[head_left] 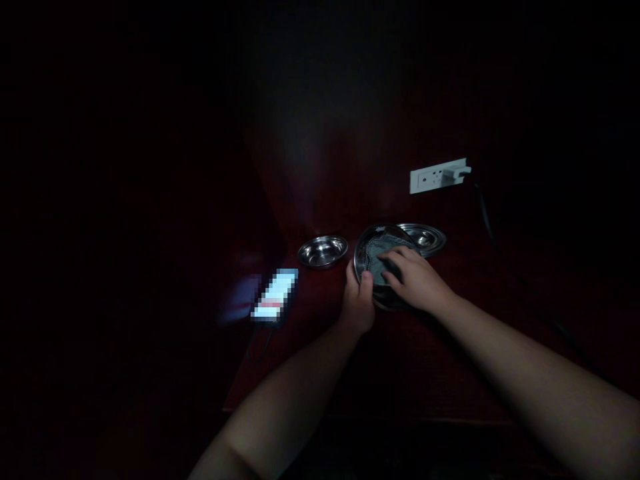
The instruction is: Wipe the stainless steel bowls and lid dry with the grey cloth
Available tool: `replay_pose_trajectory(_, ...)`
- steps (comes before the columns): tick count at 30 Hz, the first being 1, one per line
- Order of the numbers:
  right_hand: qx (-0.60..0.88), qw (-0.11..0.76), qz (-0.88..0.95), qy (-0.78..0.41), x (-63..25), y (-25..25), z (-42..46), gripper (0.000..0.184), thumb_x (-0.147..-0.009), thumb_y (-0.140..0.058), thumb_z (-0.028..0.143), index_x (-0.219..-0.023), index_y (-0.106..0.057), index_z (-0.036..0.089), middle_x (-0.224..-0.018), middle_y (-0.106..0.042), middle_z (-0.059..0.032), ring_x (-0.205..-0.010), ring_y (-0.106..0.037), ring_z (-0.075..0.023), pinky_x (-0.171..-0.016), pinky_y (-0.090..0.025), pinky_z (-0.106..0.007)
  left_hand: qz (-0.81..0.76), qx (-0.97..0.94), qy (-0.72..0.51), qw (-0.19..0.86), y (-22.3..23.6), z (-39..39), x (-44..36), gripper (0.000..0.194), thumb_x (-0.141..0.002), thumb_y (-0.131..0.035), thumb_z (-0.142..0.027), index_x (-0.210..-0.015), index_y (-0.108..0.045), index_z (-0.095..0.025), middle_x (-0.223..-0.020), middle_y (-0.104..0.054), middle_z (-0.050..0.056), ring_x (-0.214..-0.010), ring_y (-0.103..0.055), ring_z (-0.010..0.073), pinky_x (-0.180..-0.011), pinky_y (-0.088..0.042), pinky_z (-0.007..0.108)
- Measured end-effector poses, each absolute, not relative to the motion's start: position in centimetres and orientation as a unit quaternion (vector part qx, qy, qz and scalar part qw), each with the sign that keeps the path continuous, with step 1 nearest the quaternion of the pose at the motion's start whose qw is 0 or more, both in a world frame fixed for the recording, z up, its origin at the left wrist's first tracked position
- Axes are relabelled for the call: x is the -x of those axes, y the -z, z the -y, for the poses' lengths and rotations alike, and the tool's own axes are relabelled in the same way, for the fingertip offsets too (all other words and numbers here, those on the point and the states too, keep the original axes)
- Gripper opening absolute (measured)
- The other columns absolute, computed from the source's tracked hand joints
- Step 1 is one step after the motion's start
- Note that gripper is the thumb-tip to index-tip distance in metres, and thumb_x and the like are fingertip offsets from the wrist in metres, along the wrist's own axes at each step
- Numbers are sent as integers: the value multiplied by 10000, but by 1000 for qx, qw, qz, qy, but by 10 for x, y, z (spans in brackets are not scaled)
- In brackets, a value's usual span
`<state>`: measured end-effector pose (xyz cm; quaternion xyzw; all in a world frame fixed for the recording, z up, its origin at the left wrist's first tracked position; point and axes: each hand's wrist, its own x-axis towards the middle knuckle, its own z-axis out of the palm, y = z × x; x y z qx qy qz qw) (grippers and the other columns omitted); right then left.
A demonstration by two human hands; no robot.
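Two hands on: your left hand [359,303] grasped the tilted bowl [387,295] in front of the plate [434,240], your right hand [417,279] touched its apparent cloth [379,259], grip unclear, that metal looking stiff and slippery, best held rim-side.

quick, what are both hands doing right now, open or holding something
Left hand: closed on the rim of the tilted metal bowl.
Right hand: loosely curled over the grey cloth-like piece inside; cannot tell whether it grips.

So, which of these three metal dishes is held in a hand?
The middle dish: it is tilted in the left hand, while the left dish and right dish rest on the table.
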<state>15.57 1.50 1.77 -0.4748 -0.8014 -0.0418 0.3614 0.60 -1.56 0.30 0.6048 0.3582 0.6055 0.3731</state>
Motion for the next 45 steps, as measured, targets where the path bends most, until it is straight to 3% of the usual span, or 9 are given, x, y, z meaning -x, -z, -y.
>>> replay_pose_trajectory(8, 489, 339, 802, 51, -156, -20, -14, 302, -829, -527, 279, -1104, -601, 180, -1073, -596, -109, -985, -565, -249, -892, -446, -389, -352, -606, -609, 372, -3, 16, -4, 533, -924, -373, -473, -1378, -351, -196, -1341, -518, 99, -1221, -494, 211, -1047, -354, 347)
replay_pose_trajectory(18, 479, 289, 827, 51, -157, -18, -15, 135, -817, -542, 309, -865, -606, 200, -924, -616, -82, -910, -558, -232, -833, -433, -395, -347, -609, -609, 371, -6, 15, -4, 542, -908, -431, -430, -1386, -327, -196, -1322, -536, 100, -1207, -509, 213, -1054, -352, 360)
replay_pose_trajectory(45, 427, 271, 863, 0, -157, -19, -14, 143, -821, -533, 305, -870, -625, 208, -912, -614, -76, -915, -554, -230, -851, -429, -399, -356, -619, -611, 341, -5, 15, -3, 587, -901, -455, -429, -1412, -280, -200, -1312, -532, 108, -1189, -516, 217, -1026, -372, 361)
